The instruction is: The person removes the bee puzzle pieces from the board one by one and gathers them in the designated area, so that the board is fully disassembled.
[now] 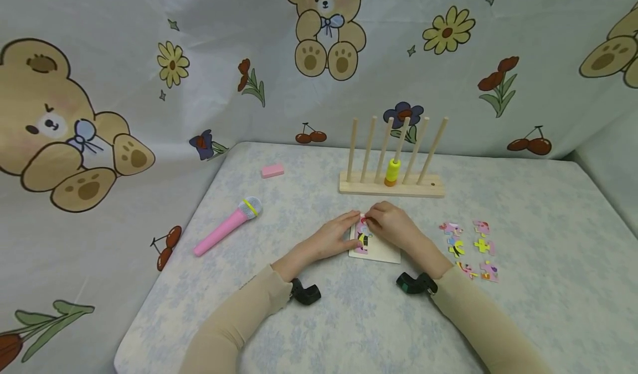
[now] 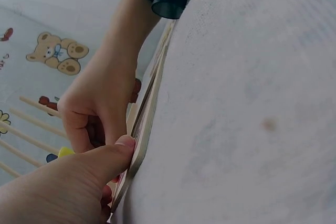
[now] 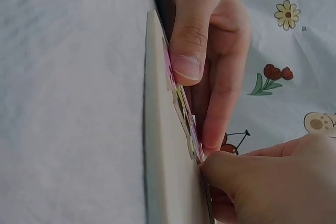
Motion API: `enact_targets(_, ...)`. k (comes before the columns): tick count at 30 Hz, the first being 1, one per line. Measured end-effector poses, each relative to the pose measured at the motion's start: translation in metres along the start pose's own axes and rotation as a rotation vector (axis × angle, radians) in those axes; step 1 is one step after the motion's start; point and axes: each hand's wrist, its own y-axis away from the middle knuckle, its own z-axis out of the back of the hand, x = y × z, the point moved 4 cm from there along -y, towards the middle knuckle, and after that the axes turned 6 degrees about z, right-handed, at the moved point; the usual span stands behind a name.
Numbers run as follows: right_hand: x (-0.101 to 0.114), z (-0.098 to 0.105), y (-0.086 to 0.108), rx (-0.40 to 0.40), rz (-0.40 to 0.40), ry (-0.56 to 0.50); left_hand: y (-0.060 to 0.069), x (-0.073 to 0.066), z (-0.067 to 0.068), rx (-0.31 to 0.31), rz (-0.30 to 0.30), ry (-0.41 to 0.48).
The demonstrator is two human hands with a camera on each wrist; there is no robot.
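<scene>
A pale wooden puzzle board [image 1: 384, 253] lies on the table with pink, yellow and black jigsaw pieces [image 1: 362, 242] along its left side. My left hand [image 1: 329, 238] rests at the board's left edge, its thumb pressing on the pieces and its fingers reaching to the far left corner. At the far edge, my right hand [image 1: 394, 224] has curled fingers and pinches a puzzle piece, mostly hidden by the fingertips. In the right wrist view, the right fingertips meet the end of the joined pieces [image 3: 184, 109], close to the left fingers.
Several loose puzzle pieces [image 1: 482, 245] lie to the right. Behind the board stands a wooden peg rack [image 1: 391, 188] with yellow and orange beads [image 1: 393, 169] on one peg. A pink microphone [image 1: 221, 232] and a pink block [image 1: 272, 170] lie to the left.
</scene>
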Motion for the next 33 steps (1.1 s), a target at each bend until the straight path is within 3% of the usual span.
enact_targets(7, 0.0028, 0.0001, 0.0007, -0.013, 0.043, 0.064, 0.0009, -0.0015, 0.0006, -0.004, -0.012, 0.005)
enact_targets(33, 0.0018, -0.0018, 0.0024, -0.036, 0.065, 0.064, 0.0005, -0.0008, 0.0002, -0.002, -0.015, -0.006)
